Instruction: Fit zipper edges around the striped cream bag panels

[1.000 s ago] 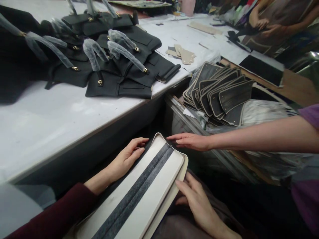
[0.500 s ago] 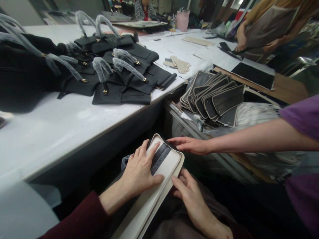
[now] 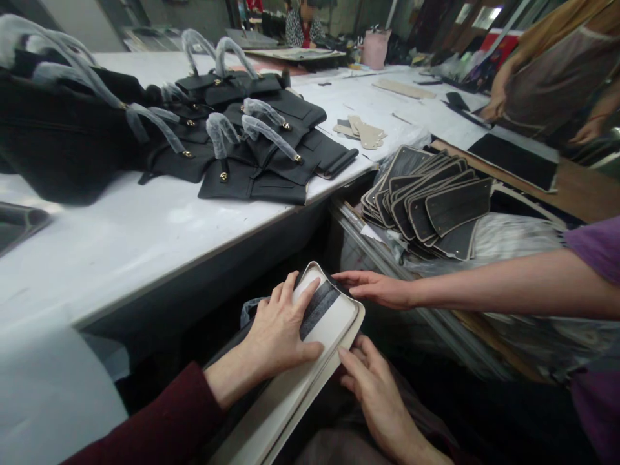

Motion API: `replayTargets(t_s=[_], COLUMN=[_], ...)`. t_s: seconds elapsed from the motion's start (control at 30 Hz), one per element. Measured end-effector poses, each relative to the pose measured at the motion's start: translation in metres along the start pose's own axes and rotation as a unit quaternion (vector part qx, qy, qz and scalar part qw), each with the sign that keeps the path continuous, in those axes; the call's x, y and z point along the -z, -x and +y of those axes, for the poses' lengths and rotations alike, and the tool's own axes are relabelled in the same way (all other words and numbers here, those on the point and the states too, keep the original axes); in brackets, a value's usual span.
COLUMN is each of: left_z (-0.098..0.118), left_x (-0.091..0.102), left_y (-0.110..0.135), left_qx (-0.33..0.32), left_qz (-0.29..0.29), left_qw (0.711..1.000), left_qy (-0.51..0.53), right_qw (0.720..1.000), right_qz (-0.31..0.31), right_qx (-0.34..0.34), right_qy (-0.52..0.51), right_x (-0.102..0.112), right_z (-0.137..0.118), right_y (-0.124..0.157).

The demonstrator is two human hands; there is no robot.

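A long cream panel [image 3: 334, 320] with a dark grey stripe down its middle rests in my lap below the table edge. My left hand [image 3: 278, 329] lies flat on top of it, fingers spread over the stripe. At the panel's right edge my right hand [image 3: 375, 387] touches its side with fingers extended. A co-worker's hand [image 3: 378, 287] in a purple sleeve reaches in from the right and touches the panel's far corner.
The white table [image 3: 121, 239] carries black bags [image 3: 252, 155] with wrapped handles and tan cut pieces [image 3: 365, 132]. A fanned stack of dark panels [image 3: 431, 200] sits on plastic at right. Another person [image 3: 547, 77] stands at the far right.
My left hand went from the panel's left edge onto its top face a second ago and has stayed there. The view has tilted up slightly. The co-worker's hand has kept its place.
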State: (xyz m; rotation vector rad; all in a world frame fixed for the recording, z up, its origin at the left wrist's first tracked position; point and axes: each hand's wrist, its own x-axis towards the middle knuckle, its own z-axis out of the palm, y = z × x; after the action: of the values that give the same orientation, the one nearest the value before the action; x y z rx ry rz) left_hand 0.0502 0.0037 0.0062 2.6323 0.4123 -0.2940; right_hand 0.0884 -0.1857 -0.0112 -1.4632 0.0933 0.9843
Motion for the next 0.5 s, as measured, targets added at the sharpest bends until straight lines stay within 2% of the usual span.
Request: replayTargets(t_s=[0.5], left_z=[-0.003], left_x=[-0.001], left_y=[0.005], left_qx=[-0.009], left_qz=[0.007], left_qw=[1.000], left_qy=[0.014], right_qw=[1.000], right_qz=[-0.001], right_qx=[-0.008], right_qy=[-0.021], right_x=[0.003], right_z=[0.011], right_y=[-0.001])
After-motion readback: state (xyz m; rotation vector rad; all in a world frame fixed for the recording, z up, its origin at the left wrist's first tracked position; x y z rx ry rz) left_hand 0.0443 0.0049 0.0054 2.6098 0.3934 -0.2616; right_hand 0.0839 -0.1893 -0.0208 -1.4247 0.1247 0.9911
